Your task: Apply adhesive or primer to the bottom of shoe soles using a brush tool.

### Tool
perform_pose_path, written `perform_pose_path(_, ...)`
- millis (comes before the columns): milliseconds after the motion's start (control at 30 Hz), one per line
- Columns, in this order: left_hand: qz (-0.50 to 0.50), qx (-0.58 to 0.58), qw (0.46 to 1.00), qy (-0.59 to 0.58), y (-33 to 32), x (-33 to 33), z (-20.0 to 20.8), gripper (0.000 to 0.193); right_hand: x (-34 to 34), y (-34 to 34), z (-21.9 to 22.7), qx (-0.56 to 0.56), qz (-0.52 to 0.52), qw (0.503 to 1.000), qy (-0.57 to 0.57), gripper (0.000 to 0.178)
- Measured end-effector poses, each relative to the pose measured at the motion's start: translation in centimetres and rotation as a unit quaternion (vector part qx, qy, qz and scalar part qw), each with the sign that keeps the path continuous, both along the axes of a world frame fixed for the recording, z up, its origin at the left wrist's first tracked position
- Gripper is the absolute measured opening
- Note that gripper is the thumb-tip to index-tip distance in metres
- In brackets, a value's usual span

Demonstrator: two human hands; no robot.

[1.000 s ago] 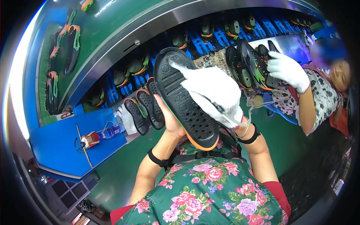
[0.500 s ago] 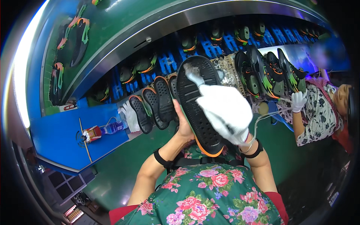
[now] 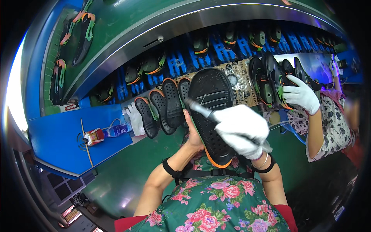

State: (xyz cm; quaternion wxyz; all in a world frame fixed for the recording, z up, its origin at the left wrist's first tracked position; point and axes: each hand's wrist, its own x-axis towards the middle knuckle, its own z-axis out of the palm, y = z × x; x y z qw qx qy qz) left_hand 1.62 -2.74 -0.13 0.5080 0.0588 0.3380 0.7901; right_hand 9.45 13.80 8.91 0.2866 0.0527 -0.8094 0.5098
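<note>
My bare left hand [image 3: 193, 134] grips a black shoe sole [image 3: 210, 86] with an orange rim at its near end. Fingers wrap its left edge; some are hidden beneath it. The upturned face has ridges across the middle and rows of small holes towards me. In a white glove, my right hand [image 3: 245, 133] is closed on a brush [image 3: 201, 110]. The bristles, blurred, are over the left middle of the sole; whether they touch it I cannot tell. Several similar perforated soles [image 3: 169, 101] stand in a row just left of the held one.
Behind runs a line of blue racks [image 3: 210, 50] carrying shoes, under a metal-edged hood [image 3: 154, 27]. A blue side table [image 3: 58, 135] holds a bottle [image 3: 117, 130] and a white glove [image 3: 135, 120]. At right, a co-worker's gloved hand [image 3: 301, 94] touches black-and-green shoes [image 3: 273, 79].
The brush has come from the sole's far end towards me, to its middle. My right hand shifted slightly right and nearer. The co-worker's gloved hand has reached onto the shoes.
</note>
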Motion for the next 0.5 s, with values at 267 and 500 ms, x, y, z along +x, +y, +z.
perform_pose_path(267,-0.019,-0.1,0.995,0.012,-0.4,-0.9,0.7,0.113,-0.5,-0.9,0.1,0.073,0.008,0.997,-0.007,0.034)
perform_pose_path(500,0.016,-0.068,0.996,0.051,-0.2,-1.9,1.1,0.107,-0.7,-0.3,-0.7,0.084,-0.041,0.996,0.01,0.034)
